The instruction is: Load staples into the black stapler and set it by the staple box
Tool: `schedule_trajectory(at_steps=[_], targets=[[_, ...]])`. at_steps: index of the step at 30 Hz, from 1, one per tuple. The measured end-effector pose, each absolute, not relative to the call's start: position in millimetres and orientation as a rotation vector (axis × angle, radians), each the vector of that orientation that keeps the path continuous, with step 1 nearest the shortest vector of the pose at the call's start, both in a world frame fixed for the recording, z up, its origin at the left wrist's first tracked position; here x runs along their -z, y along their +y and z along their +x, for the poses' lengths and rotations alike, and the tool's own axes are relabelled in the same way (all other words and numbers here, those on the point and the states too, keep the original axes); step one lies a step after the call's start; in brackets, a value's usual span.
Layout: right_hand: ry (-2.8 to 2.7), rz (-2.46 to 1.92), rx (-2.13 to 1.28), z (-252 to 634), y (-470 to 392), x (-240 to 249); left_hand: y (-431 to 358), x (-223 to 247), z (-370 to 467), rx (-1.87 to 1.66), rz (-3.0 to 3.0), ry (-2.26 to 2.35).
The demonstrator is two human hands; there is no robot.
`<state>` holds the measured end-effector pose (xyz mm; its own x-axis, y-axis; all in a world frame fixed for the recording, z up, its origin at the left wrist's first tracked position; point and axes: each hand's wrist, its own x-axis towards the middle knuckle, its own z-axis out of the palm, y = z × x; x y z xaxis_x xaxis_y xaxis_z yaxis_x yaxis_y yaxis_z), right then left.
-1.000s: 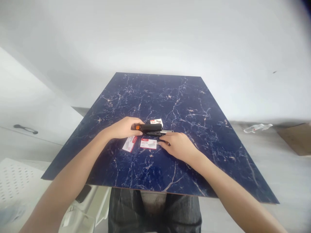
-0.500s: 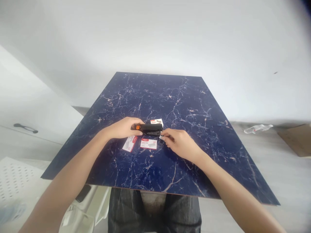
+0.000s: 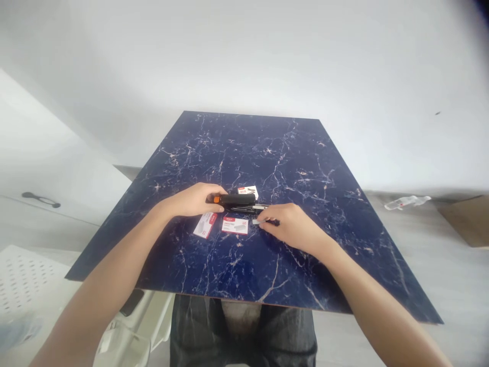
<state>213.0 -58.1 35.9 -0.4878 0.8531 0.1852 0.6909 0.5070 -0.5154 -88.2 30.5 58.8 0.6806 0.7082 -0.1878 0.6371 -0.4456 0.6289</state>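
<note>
A black stapler with an orange end [image 3: 239, 199] lies sideways near the middle of the table. My left hand [image 3: 194, 199] is closed around its orange end, thumb on the near side. A thin metal part [image 3: 261, 207] sticks out of the stapler's right end, up to the fingers of my right hand [image 3: 288, 223]. My right hand pinches a small silver-grey staple strip [image 3: 255, 221] between thumb and finger. Something dark shows beside those fingers, too small to name. Two white-and-red staple boxes [image 3: 235, 226] [image 3: 205, 226] lie on the near side, and another small box [image 3: 248, 192] lies behind the stapler.
The dark blue marbled tabletop [image 3: 244, 153] reaches back towards a white wall. To the right, a clear plastic wrapper or bottle [image 3: 407, 202] and a cardboard box [image 3: 468, 219] rest on the floor. A white stool or chair [image 3: 141, 331] stands below the table's near left edge.
My right hand has shifted slightly right and towards me with the staple strip. The metal part now protrudes further from the stapler's right end. My left hand keeps its hold.
</note>
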Motion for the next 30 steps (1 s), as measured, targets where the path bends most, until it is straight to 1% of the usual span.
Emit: schedule_trajectory(at_steps=[5, 11, 19, 26, 30], targets=[[-2.157, -1.294, -0.371, 223.5, -47.1, -32.6, 31.1, -56.7, -89.0, -0.151, 2.218, 1.023], [-2.161, -1.329, -0.411, 224.5, -40.6, -21.0, 31.0, -55.0, -90.2, -0.157, 2.236, 1.015], [-2.19, -1.305, -0.36, 225.2, -41.3, -22.4, 30.5, -55.4, -90.3, -0.153, 2.229, 1.025], [-2.118, -1.198, -0.294, 223.3, -44.0, -22.5, 30.6, -55.6, -90.2, -0.142, 2.217, 1.033], [-2.082, -1.186, -0.335, 223.7, -42.2, -24.1, 30.1, -57.3, -89.7, -0.126, 2.201, 1.046]])
